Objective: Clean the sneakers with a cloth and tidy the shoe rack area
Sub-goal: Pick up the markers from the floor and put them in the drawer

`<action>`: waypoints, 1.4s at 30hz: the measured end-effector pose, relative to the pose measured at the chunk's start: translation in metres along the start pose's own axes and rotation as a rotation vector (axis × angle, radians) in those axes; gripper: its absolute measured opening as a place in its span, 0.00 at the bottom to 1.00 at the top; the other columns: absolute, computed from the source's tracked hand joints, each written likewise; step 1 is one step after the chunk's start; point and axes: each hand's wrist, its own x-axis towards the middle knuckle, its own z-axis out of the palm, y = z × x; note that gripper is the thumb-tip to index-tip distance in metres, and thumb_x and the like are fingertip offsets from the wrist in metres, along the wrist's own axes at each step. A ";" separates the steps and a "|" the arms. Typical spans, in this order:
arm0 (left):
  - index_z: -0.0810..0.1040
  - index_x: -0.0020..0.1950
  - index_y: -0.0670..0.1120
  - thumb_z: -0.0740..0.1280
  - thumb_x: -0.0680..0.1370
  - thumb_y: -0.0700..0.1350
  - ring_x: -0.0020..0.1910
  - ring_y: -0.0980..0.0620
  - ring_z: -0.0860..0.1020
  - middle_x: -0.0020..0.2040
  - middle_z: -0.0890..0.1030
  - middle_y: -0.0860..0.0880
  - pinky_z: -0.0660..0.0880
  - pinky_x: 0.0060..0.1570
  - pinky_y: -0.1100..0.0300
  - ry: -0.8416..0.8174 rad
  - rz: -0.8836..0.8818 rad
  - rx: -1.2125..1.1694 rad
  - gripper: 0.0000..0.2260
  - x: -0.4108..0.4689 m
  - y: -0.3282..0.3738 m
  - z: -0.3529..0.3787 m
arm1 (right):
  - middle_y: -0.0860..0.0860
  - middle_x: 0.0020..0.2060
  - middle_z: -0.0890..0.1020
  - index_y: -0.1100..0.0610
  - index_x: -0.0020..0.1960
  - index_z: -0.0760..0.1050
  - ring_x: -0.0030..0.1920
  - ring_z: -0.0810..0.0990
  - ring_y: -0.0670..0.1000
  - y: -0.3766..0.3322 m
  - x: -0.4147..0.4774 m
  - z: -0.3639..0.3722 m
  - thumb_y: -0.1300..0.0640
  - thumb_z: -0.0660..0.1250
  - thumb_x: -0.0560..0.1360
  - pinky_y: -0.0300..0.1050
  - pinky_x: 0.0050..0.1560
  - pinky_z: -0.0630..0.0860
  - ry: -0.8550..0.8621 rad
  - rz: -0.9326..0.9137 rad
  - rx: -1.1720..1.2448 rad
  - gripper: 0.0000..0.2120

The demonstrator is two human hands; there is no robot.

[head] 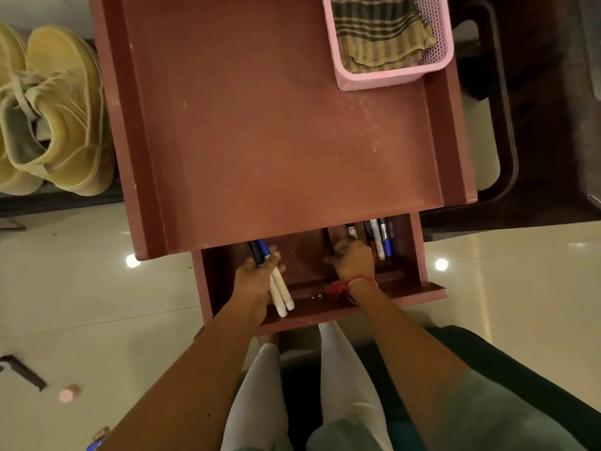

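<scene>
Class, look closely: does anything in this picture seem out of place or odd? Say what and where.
A small pink round object lies loose on the floor, lower left. The pink basket seems to ride over the raised right rim of the table at one corner.

two sneakers (61,109), one basket (392,77), one cloth (374,30)

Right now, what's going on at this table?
A person stands over a reddish table with its drawer open. The left hand grips a bundle of markers above the drawer. The right hand reaches in, fingers curled, beside loose markers at the drawer's right side; whether it holds anything is unclear. The striped cloth sits in a pink basket on the tabletop; the tan sneakers stand off to the left.
</scene>
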 end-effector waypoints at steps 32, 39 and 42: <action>0.78 0.56 0.45 0.63 0.80 0.43 0.51 0.50 0.80 0.50 0.82 0.48 0.76 0.45 0.56 -0.141 -0.083 -0.109 0.07 0.004 0.003 0.003 | 0.55 0.42 0.84 0.60 0.47 0.81 0.44 0.83 0.54 -0.019 -0.053 0.012 0.58 0.75 0.67 0.53 0.50 0.80 -0.447 -0.050 0.360 0.11; 0.79 0.52 0.44 0.63 0.80 0.48 0.35 0.55 0.73 0.39 0.77 0.50 0.70 0.38 0.61 0.049 -0.090 -0.052 0.09 0.015 -0.003 -0.001 | 0.52 0.40 0.82 0.62 0.46 0.80 0.41 0.78 0.50 0.001 0.000 -0.003 0.59 0.77 0.64 0.37 0.41 0.71 -0.017 0.060 0.155 0.13; 0.80 0.47 0.43 0.56 0.82 0.50 0.33 0.55 0.69 0.36 0.75 0.49 0.69 0.37 0.60 0.043 -0.142 -0.177 0.17 0.014 -0.002 -0.002 | 0.56 0.44 0.82 0.61 0.44 0.78 0.46 0.80 0.56 0.006 0.017 0.000 0.59 0.76 0.64 0.43 0.42 0.73 0.018 -0.014 -0.067 0.12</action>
